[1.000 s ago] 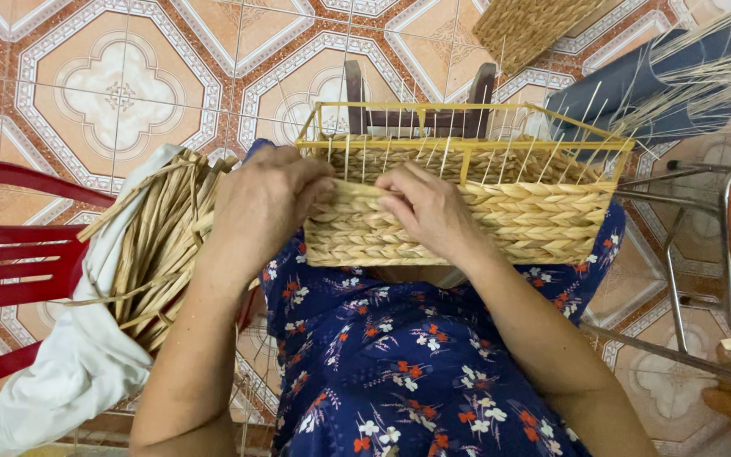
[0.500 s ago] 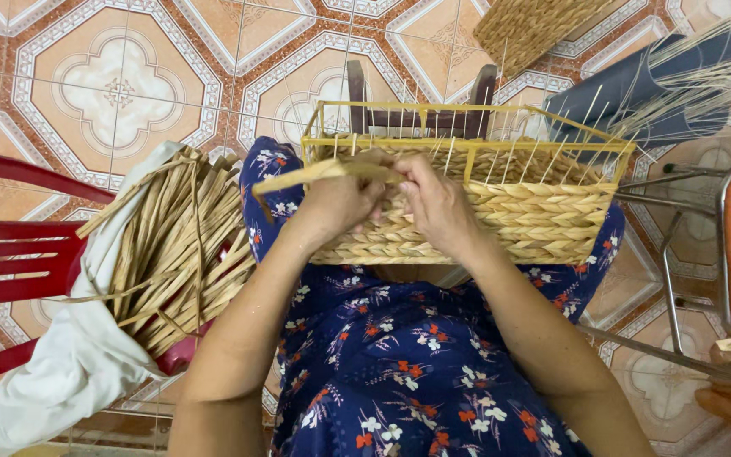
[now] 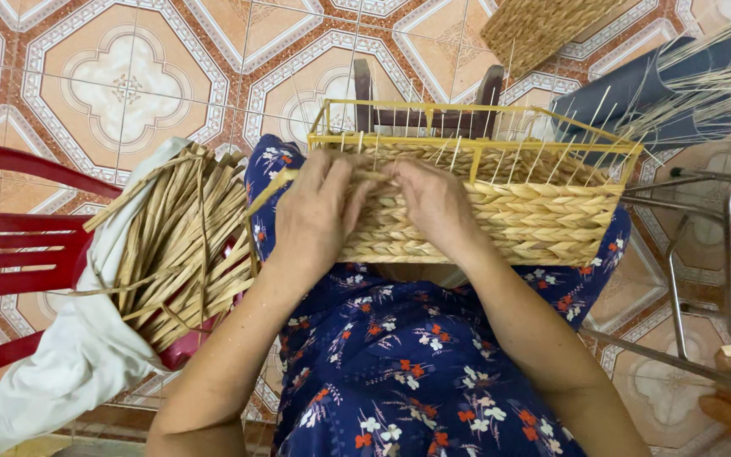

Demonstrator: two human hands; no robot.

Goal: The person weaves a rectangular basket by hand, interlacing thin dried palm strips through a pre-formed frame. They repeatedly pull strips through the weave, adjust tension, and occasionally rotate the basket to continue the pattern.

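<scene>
A half-woven rectangular basket of tan plaited straw on a yellow wire frame [image 3: 501, 211] rests on the person's lap, over a dark blue floral dress [image 3: 399, 364], with bare yellow uprights standing above the finished rows. The left hand [image 3: 315, 216] lies against the basket's near wall, fingers curled and pinching a flat pale straw strand [image 3: 274, 188] that trails off the basket's left corner. The right hand [image 3: 433, 199] is just beside it on the same wall, fingers bent and pressed into the top row; whether it grips the strand as well cannot be told. To the left of the basket, a bundle of loose dry straw strips [image 3: 184, 245] lies on white cloth [image 3: 61, 372] over a red plastic chair [image 3: 10, 254]. The weave will likely sit best if the strand stays taut and flat as it passes each upright, and is pushed down firmly onto the row below so no gap opens.
</scene>
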